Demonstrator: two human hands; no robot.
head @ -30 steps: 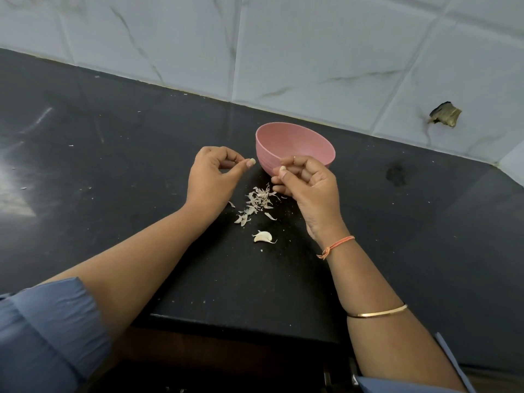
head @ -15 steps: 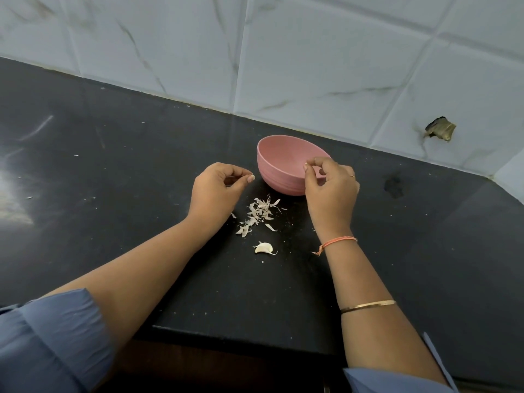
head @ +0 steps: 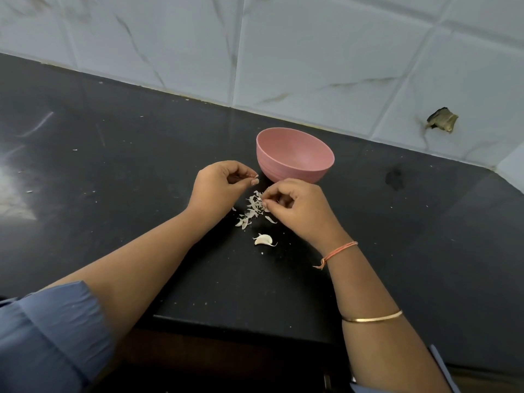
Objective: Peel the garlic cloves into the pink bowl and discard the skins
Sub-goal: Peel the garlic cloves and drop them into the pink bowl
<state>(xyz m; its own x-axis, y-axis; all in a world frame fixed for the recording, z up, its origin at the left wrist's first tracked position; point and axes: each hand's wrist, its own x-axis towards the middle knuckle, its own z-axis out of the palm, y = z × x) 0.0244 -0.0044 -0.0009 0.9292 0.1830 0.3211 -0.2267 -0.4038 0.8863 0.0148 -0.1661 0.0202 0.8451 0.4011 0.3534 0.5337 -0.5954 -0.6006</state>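
Observation:
The pink bowl (head: pixel 295 157) stands on the black counter near the wall; what lies inside it is hidden from here. Just in front of it is a small heap of garlic skins (head: pixel 249 211). One unpeeled garlic clove (head: pixel 263 239) lies nearer to me. My right hand (head: pixel 297 208) is low over the counter, thumb and forefinger pinched at the right edge of the skins. My left hand (head: pixel 221 188) hovers left of the bowl with curled fingers, thumb against forefinger, and nothing visible in it.
The black counter (head: pixel 113 180) runs wide to the left and right, dotted with tiny skin flecks. Its front edge (head: pixel 241 321) is close to me. A tiled wall (head: pixel 312 66) rises behind the bowl, with a broken hole (head: pixel 442 121) at the right.
My right hand has come back from the bowl's rim and dropped to the heap of skins. My left hand has stayed almost still. The camera has tilted slightly.

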